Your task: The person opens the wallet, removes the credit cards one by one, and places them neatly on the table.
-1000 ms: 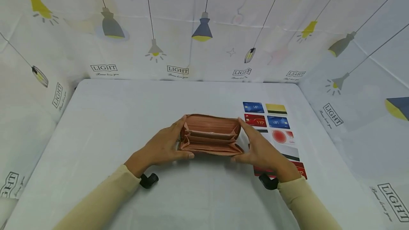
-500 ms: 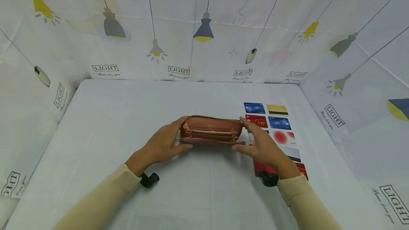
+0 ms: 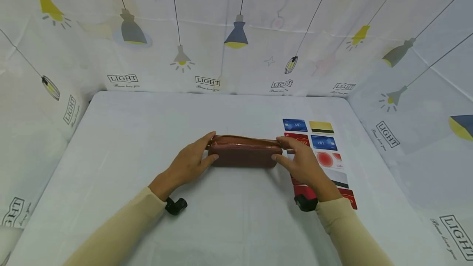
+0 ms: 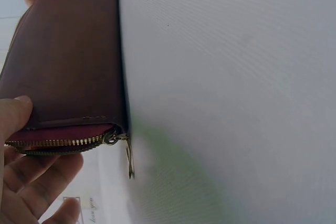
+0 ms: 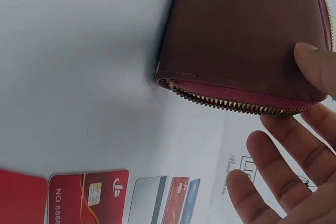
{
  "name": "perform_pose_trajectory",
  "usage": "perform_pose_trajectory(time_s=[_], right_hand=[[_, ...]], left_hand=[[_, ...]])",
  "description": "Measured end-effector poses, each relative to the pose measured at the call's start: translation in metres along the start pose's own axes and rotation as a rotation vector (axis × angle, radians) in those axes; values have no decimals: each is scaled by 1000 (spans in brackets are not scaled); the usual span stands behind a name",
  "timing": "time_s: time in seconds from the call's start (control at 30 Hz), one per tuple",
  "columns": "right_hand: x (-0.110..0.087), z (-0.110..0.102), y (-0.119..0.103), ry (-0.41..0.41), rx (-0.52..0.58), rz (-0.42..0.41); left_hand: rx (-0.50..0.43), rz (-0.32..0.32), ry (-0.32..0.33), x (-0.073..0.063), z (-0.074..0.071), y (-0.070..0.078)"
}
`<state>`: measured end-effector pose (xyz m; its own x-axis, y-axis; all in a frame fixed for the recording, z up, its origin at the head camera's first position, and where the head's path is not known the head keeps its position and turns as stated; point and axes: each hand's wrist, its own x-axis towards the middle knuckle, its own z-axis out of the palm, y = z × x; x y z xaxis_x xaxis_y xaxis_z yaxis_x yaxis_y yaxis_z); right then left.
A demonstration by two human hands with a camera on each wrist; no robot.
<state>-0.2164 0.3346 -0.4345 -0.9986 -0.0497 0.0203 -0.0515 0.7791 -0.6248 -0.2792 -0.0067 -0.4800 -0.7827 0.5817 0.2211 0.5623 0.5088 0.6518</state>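
Note:
A brown zip-around wallet [image 3: 245, 156] stands upright on the white table with its zipped edge up and its flaps nearly together. My left hand [image 3: 187, 165] grips the left end, thumb on the near cover and fingers behind. At the other end my right hand [image 3: 304, 165] pinches the wallet the same way. In the left wrist view a metal zipper pull [image 4: 129, 157] hangs at the lower corner. The unzipped brass teeth [image 5: 236, 104] show at the end in the right wrist view. The inside of the wallet is mostly hidden now.
Several cards lie in two columns on the right, partly under my right hand: a blue card [image 3: 295, 125], a yellow card [image 3: 321, 127] and a white card with a red circle [image 3: 328, 159] among them. White printed cloth [image 3: 155, 60] walls in the table [image 3: 148, 118].
The wallet has gone from wide open, pockets showing, to nearly folded together. Its near flap has swung up, with both thumbs moving up along with it.

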Motion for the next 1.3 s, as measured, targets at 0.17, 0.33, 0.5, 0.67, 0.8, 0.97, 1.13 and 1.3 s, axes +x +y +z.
perform_pose_trajectory(time_s=[0.17, 0.33, 0.5, 0.67, 0.8, 0.97, 1.13, 1.3], right_hand=[[4, 1, 0, 31, 37, 8], [8, 3, 0, 43, 74, 15], [15, 6, -1, 49, 85, 38], [22, 9, -2, 60, 84, 52], [28, 11, -5, 67, 96, 59], [39, 17, -8, 77, 125, 77], [50, 23, -8, 62, 156, 108], [60, 28, -9, 32, 168, 155]], left_hand=[[-39, -21, 4, 0, 0, 1], [-102, -44, 22, 2, 0, 1], [-153, -70, 58, 5, -1, 1], [-150, -100, 102, 9, -1, 0], [-159, -155, 115, 12, -3, 0], [-186, -231, 117, 16, -7, -2], [-194, -300, 132, 22, -10, -8], [-205, -368, 133, 28, -12, -12]])
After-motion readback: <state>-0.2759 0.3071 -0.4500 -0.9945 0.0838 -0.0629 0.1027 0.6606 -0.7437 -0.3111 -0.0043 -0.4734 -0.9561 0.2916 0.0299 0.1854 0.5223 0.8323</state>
